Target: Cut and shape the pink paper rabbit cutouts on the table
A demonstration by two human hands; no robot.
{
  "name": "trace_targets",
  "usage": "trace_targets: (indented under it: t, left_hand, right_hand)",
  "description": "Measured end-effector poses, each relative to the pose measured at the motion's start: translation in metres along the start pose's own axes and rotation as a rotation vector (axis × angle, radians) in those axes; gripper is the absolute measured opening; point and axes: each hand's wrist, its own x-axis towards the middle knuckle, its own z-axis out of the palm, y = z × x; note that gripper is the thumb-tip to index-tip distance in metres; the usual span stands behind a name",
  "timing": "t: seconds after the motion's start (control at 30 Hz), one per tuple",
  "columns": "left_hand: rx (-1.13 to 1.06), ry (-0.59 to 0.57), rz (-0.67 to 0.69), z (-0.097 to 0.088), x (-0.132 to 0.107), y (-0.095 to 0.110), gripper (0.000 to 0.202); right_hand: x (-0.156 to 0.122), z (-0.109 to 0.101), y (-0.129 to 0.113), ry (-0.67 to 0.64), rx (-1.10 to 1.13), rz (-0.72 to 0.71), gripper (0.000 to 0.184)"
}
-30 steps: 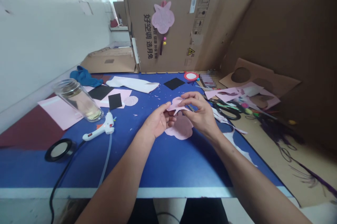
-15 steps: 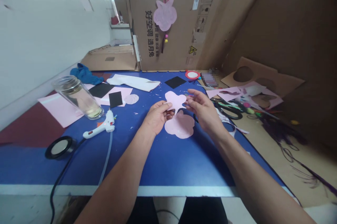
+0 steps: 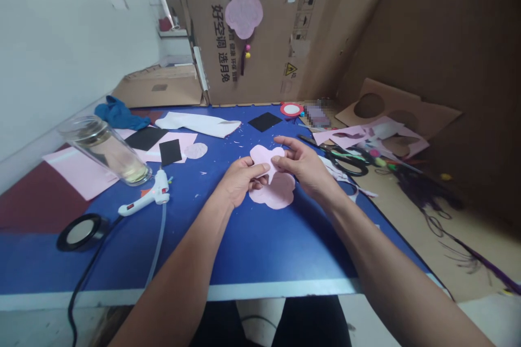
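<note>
Small pink cutout (image 3: 264, 156) pinched upright (lobed edges), above larger pink cutout (image 3: 273, 193) lying flat

My left hand (image 3: 238, 181) and right hand (image 3: 303, 166), pinching the small pink cutout (image 3: 262, 155), are covering its lower edge and the top of the larger pink shape (image 3: 277, 196). I cannot tell whether the two are touching. A pixelated patch (image 3: 316, 114) is blurring something behind the scissors (image 3: 342, 158). The glue gun (image 3: 142, 201) cord is running off the bottom edge.
</note>
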Motion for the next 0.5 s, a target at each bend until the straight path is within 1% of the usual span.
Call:
trace_targets:
  t: [0.1,0.17,0.23,0.3,0.37,0.5]
  left_hand:
    - [0.027,0.017,-0.020,0.001,0.000,-0.001,0.023]
    - [0.017,0.033,-0.002,0.001,0.001,-0.001,0.021]
    - [-0.012,0.067,0.040,0.000,0.003,-0.002,0.022]
    - [-0.057,0.110,0.082,-0.001,0.005,-0.002,0.025]
    - [-0.105,0.153,0.108,-0.003,0.006,-0.002,0.028]
    - [-0.172,0.200,0.142,-0.005,0.007,-0.001,0.027]
  right_hand:
    - [0.000,0.000,0.000,-0.023,0.009,0.000,0.065]
    - [0.000,0.000,0.001,-0.017,0.031,0.007,0.063]
    - [0.001,0.000,0.003,0.006,0.068,0.026,0.056]
    - [0.001,0.000,0.005,0.028,0.107,0.062,0.049]
    - [0.001,0.001,0.008,0.031,0.138,0.110,0.046]
    - [0.000,0.007,0.012,-0.021,0.198,0.185,0.044]
